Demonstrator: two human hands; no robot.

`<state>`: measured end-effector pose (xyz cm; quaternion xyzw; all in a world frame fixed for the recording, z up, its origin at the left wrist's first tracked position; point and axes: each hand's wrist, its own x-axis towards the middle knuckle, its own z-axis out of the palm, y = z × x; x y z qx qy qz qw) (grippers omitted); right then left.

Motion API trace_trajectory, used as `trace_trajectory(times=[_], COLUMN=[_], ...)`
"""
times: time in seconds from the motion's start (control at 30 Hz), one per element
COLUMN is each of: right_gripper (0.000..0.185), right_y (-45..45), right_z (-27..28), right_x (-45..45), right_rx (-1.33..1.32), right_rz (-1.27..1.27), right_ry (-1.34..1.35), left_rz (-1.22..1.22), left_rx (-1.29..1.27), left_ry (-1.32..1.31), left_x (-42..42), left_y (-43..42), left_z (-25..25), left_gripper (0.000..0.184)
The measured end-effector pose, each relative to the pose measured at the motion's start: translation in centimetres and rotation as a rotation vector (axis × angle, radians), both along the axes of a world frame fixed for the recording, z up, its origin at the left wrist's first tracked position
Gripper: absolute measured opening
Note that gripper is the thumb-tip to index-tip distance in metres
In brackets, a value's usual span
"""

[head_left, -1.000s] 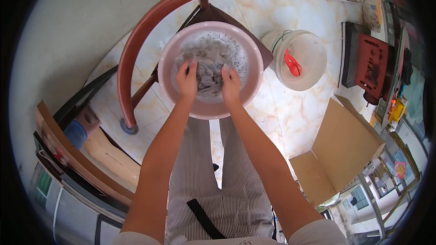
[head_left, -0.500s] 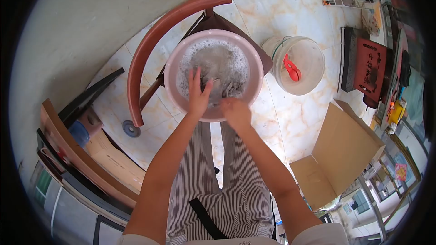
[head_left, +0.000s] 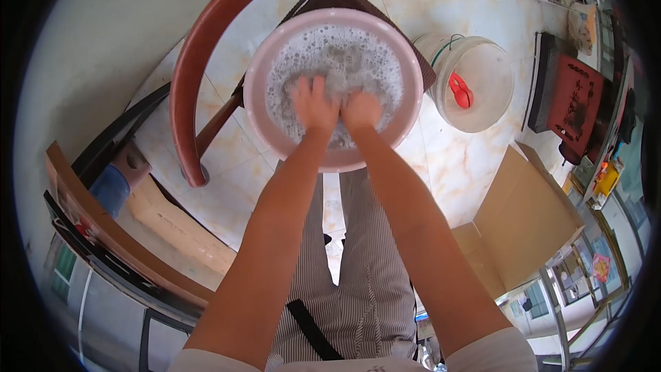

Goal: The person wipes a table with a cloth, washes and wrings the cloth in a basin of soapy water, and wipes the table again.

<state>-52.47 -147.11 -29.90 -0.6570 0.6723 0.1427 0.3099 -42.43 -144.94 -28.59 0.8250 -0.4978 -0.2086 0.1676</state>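
Note:
A pink basin (head_left: 256,124) of foamy, greyish water (head_left: 365,48) sits on the seat of a wooden chair. Both of my hands are down in the suds, close together near the basin's middle. My left hand (head_left: 315,107) lies palm down with its fingers stretched forward and apart, their tips at the foam. Beside it, my right hand (head_left: 361,109) is curled into a fist, its fingertips hidden. Grey wet cloth (head_left: 330,83) shows dimly through the water around my hands; most of it is covered by foam.
The chair's curved brown armrest (head_left: 186,76) arcs around the basin's left. Right of the basin, a whitish bucket (head_left: 485,107) holds a red scoop-like item (head_left: 460,91). An open cardboard box (head_left: 516,213) stands lower right, and a long carton (head_left: 179,224) lies on the left.
My hands have moved forward, deeper into the basin, and closer together. The cloth bunched near the right hand has sunk under the foam. The view has shifted, so the basin appears higher and larger.

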Motion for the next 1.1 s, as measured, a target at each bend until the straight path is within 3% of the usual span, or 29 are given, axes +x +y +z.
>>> trace_trajectory(times=[0.13,0.2,0.23,0.3,0.37,0.47,0.57,0.63,0.73,0.8,0.83,0.97,1.07,1.1], right_gripper=[0.039,0.038,0.037,0.037,0.037,0.034,0.025,0.018,0.031,0.038,0.042,0.033,0.027,0.021], right_y=[-1.0,-1.2,-1.4,-1.9,-1.5,0.8,2.8,3.1,2.4,2.1,2.2,2.1,0.3,-0.8], right_z=[-0.2,0.8,1.6,2.9,3.5,5.9,8.1,8.5,7.3,6.1,5.2,0.9,-0.4,0.7], right_x=[0.4,0.6,0.5,-0.1,-1.7,-2.3,-2.8,-3.4,-1.2,0.8,1.4,0.8,-0.3,0.1], right_rx=[-0.100,-0.169,-0.251,-0.419,-0.343,-0.309,-0.304,-0.264,-0.570,-0.447,-0.383,-0.527,-0.230,-0.215], right_rz=[-0.270,-0.400,-0.451,-0.548,-0.626,-0.522,-0.414,-0.459,-0.360,-0.328,-0.311,-0.078,0.097,0.124], right_ry=[-0.163,-0.119,-0.228,-0.449,-0.573,-0.636,-0.584,-0.498,-0.362,-0.252,-0.197,-0.150,-0.189,-0.149], left_rz=[0.214,0.434,0.541,0.546,0.611,0.246,-0.097,0.017,0.185,0.232,0.132,0.026,-0.132,-0.194], left_rx=[0.046,-0.070,-0.119,-0.158,-0.133,-0.215,-0.116,-0.166,-0.203,-0.217,-0.193,-0.153,0.164,0.072], left_ry=[0.158,0.495,0.667,0.901,1.110,1.060,0.764,0.686,0.515,0.411,0.269,0.017,0.005,-0.114], left_x=[0.4,1.2,1.5,2.2,3.2,4.2,4.7,4.3,2.6,1.1,0.5,0.1,1.6,2.0], left_y=[-1.0,-1.3,-0.9,-0.3,-0.4,1.6,3.0,3.3,1.9,0.4,0.4,-0.2,-1.1,-1.6], left_z=[-0.8,-0.7,-0.3,1.5,5.1,6.7,7.4,6.6,5.4,4.2,2.9,0.6,-0.5,-0.4], left_gripper=[0.031,0.025,0.022,0.017,0.014,0.020,0.022,0.020,0.013,0.021,0.032,0.028,0.029,0.023])
